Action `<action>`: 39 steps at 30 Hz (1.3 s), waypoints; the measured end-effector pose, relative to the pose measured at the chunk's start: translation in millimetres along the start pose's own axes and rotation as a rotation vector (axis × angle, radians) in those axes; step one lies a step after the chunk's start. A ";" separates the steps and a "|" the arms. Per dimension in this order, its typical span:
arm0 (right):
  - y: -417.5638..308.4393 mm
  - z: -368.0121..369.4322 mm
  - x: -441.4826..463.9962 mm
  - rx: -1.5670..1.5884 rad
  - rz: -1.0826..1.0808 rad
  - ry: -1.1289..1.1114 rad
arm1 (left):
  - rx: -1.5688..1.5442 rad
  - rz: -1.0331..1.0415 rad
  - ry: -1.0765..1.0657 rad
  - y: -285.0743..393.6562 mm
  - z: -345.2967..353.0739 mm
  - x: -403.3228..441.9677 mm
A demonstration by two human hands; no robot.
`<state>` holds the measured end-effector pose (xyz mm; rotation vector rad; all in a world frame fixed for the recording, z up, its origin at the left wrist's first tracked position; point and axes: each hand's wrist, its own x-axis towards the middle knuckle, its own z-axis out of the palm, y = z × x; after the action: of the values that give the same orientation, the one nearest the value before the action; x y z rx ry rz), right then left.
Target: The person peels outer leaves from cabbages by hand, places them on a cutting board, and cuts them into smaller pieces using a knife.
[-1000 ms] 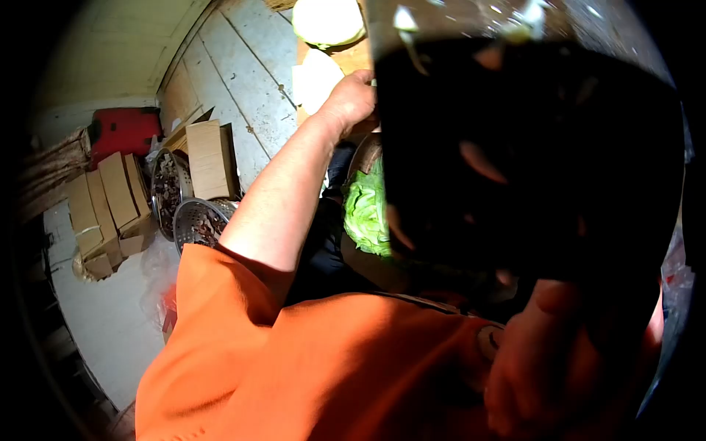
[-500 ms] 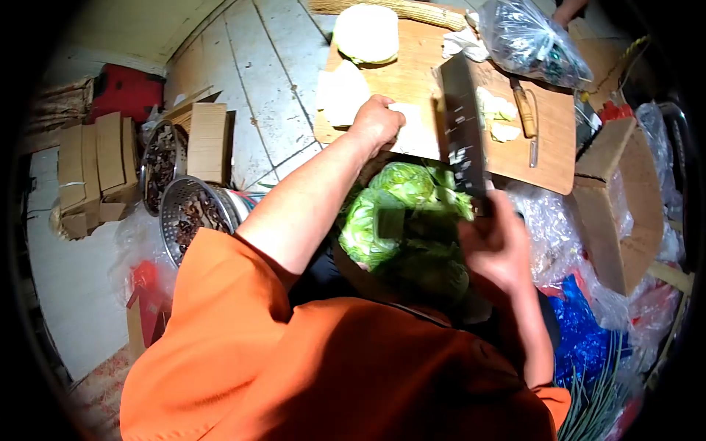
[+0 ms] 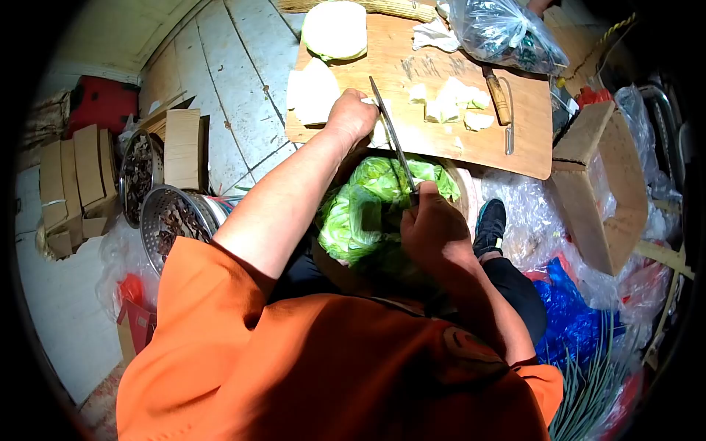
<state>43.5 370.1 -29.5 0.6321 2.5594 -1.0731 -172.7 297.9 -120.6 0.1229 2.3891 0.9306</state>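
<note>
My left hand (image 3: 354, 116) is closed on a pale cabbage piece (image 3: 380, 132) near the front edge of the wooden board (image 3: 419, 62). My right hand (image 3: 435, 220) grips the handle of a cleaver (image 3: 393, 132), its blade edge-on to the view and just right of my left hand. Pale cut chunks (image 3: 448, 101) lie on the board farther right. A large cabbage (image 3: 334, 29) and a cut cabbage part (image 3: 315, 92) sit at its left. Below the board, green cabbage leaves (image 3: 371, 195) fill a round container (image 3: 465, 192).
A peeler (image 3: 498, 95) and a tied plastic bag (image 3: 507, 37) are at the board's right. Perforated bowls (image 3: 173, 220) with dark pieces stand left, near cardboard (image 3: 184, 149). An open box (image 3: 614, 191), a blue bag (image 3: 566, 309) and green stalks (image 3: 592, 389) are at right.
The cleaver, held up close to the camera earlier, has come down beside my left hand. My right hand has moved left with it. The view has shifted slightly.
</note>
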 end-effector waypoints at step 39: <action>-2.6 18.0 60.9 0.045 0.060 -0.037 | -0.024 0.088 0.006 -14.4 3.5 9.4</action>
<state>-8.4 372.4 -66.0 0.6889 2.4756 -1.1146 -177.0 291.8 -136.5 0.2178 2.3932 1.0014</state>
